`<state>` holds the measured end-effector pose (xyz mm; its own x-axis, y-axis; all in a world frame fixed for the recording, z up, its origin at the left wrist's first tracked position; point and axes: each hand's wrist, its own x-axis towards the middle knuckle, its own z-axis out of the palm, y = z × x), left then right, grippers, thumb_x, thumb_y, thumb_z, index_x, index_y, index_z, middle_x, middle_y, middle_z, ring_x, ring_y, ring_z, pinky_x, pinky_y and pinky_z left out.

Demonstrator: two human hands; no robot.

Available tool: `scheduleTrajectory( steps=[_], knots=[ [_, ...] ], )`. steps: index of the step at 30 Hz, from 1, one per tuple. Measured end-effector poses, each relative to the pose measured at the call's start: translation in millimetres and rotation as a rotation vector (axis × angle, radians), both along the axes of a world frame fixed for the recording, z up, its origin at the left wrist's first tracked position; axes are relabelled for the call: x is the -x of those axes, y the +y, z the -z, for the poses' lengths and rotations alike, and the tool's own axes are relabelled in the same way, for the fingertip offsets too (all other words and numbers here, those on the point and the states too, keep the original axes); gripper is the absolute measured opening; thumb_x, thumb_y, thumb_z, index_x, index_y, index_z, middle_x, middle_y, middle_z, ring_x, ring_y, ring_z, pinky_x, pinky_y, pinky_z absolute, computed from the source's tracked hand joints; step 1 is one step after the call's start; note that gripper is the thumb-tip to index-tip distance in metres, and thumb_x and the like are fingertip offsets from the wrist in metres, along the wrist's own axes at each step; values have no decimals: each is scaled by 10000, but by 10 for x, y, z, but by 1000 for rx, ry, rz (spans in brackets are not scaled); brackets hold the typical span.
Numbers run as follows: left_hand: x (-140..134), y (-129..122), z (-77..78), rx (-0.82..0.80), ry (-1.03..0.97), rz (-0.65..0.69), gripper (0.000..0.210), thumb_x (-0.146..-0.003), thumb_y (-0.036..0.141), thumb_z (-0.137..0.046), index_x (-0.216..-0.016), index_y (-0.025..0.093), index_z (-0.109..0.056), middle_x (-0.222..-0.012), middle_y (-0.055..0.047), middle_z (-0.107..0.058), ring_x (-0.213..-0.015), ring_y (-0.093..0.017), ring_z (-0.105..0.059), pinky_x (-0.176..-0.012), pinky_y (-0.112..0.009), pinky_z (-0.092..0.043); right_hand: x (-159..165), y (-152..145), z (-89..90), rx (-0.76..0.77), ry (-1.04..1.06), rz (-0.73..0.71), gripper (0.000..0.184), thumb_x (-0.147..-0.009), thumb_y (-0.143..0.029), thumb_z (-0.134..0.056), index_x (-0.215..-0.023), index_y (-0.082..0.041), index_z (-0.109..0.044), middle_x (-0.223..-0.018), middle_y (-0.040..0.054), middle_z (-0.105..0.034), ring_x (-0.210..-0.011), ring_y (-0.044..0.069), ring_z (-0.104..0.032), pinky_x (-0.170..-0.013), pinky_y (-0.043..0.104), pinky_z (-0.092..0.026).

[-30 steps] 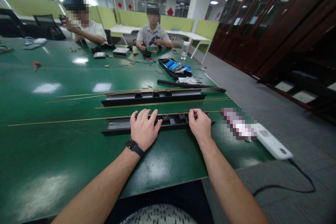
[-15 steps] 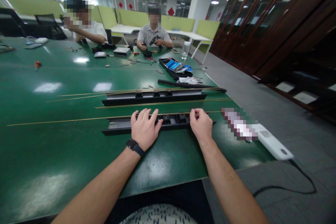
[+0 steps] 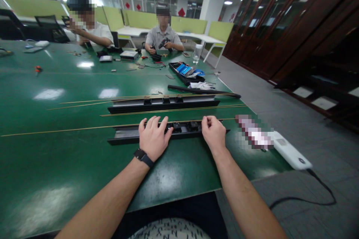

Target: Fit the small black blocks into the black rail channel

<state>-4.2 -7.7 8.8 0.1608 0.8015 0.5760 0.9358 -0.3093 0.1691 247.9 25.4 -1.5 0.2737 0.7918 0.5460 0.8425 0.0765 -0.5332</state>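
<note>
In front of me a black channel-shaped rail [image 3: 123, 141] lies on the table, with small black blocks [image 3: 193, 125] set inside it. My left hand [image 3: 153, 134] rests across the rail with its fingers spread over the far edge. At the rail's right end, my right hand [image 3: 213, 131] pinches a long thin brass-coloured rod [image 3: 70, 130] between thumb and fingers. The rod runs along the rail's far edge, passes by my left fingertips and stretches far out to the left. Whether the left fingers press on it I cannot tell.
A second black rail [image 3: 165, 108] lies beyond, with several thin rods around it. Behind it are a black bar [image 3: 204, 91], gloves [image 3: 201, 86] and a black tray [image 3: 179, 74]. A white device [image 3: 291, 151] sits at the right edge. Two people sit across the green table [image 3: 84, 164].
The thin rod has slid a little to the left, its left end now nearer the picture's edge. Both hands have kept their places on the rail.
</note>
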Motion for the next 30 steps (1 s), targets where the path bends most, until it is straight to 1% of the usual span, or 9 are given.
scheduleTrajectory(
  steps=[4,8,13,19,25,30],
  knots=[
    [-5,0,1,4,5,0,438,-1056,448,-494,-1396,233,-667,-1357,-175,-707,-1349,-338,-597,-1191,-588,-312,12,1,18,-10,-6,-30,358,-1009,-484,-495,-914,-210,-705,-831,75,-763,-816,224,-697,-797,327,-465],
    [-4,4,8,7,12,-2,440,-1058,451,-494,-1400,234,-664,-1355,-171,-708,-1347,-340,-599,-1185,-589,-315,6,2,9,-23,9,-7,359,-1005,-483,-496,-916,-207,-708,-835,75,-761,-820,227,-697,-813,333,-465],
    [-3,7,11,2,16,-4,440,-1062,453,-489,-1399,230,-662,-1354,-171,-707,-1345,-337,-600,-1186,-587,-313,-1,2,8,-17,1,8,355,-1005,-467,-489,-915,-202,-707,-804,73,-746,-787,221,-676,-793,328,-458],
    [-4,2,10,3,7,0,436,-1056,449,-498,-1401,240,-660,-1360,-171,-706,-1350,-338,-594,-1191,-588,-311,23,-6,23,-10,-18,-48,366,-1016,-478,-483,-927,-211,-715,-797,62,-736,-782,218,-673,-775,323,-459],
    [4,3,16,-1,5,-2,432,-1054,446,-499,-1407,254,-656,-1359,-166,-708,-1351,-333,-595,-1193,-580,-313,1,-7,10,-26,29,-13,362,-1010,-489,-498,-930,-212,-717,-826,69,-756,-805,227,-691,-800,333,-469],
    [4,1,6,3,10,-3,440,-1058,451,-488,-1412,248,-653,-1367,-168,-704,-1353,-335,-594,-1194,-580,-310,-11,5,14,-17,6,12,373,-1008,-489,-480,-884,-215,-702,-793,66,-741,-784,228,-678,-788,337,-456]
  ],
)
